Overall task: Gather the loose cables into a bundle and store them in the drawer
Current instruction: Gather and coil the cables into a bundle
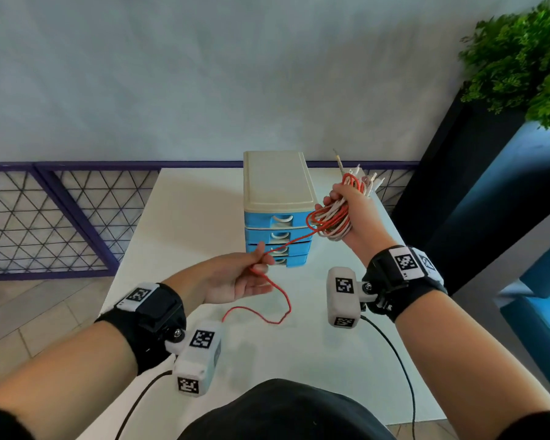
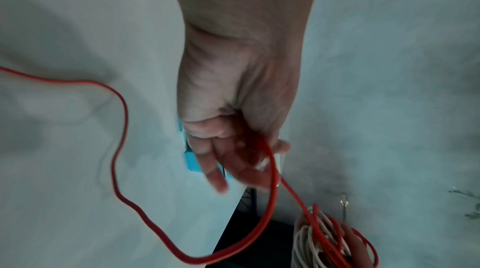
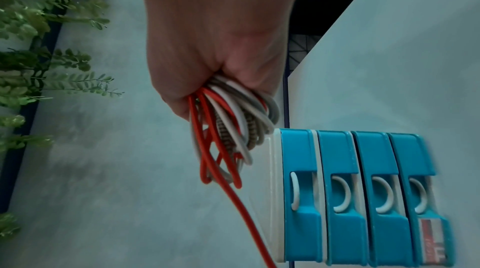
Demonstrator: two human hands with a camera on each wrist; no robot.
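Note:
My right hand (image 1: 342,193) is raised to the right of the drawer unit and grips a coiled bundle of red, white and grey cables (image 1: 334,220); several plug ends stick up behind it. In the right wrist view the bundle (image 3: 233,128) hangs from the fist (image 3: 207,66). A loose red cable (image 1: 277,300) runs from the bundle to my left hand (image 1: 262,262), which pinches it between thumb and fingers; its tail trails on the white table (image 1: 188,217). The left hand (image 2: 241,149) and red cable (image 2: 271,169) show in the left wrist view. The blue drawer unit (image 1: 277,198) has a cream top.
The four blue drawers (image 3: 363,190) with white handles look pushed in. A green plant (image 1: 521,58) on a dark planter (image 1: 458,185) stands to the right of the table. A purple mesh fence (image 1: 61,217) runs behind the table. Black camera leads hang near me.

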